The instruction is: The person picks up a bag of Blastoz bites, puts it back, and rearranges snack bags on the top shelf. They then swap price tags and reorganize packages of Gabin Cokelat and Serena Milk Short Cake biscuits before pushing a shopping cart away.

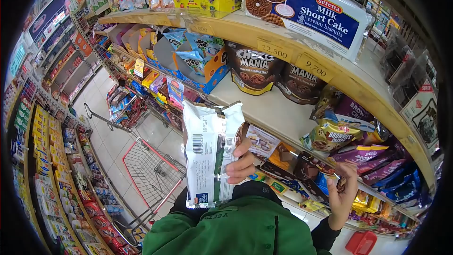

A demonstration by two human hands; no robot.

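A white packet (207, 156) with a barcode, a green stripe and a small blue "Short Cake" label stands upright before my chest. My left hand (240, 163) grips it from behind, fingers wrapped round its right edge. Raised at the right, my right hand (342, 193) is open and empty, its fingers partly bent, in front of the lower shelves. A larger white and blue Milk Short Cake pack (325, 16) lies on the upper shelf. Brown Choco Mania pouches (252, 68) stand one shelf below it.
Purple and gold brownies packs (335, 134) fill the shelf's right part. Blue snack packets (196, 52) sit in an open carton. An empty wire trolley (153, 174) stands on the tiled floor at lower left, before another stocked shelf (52, 160). A red basket (361, 244) is at lower right.
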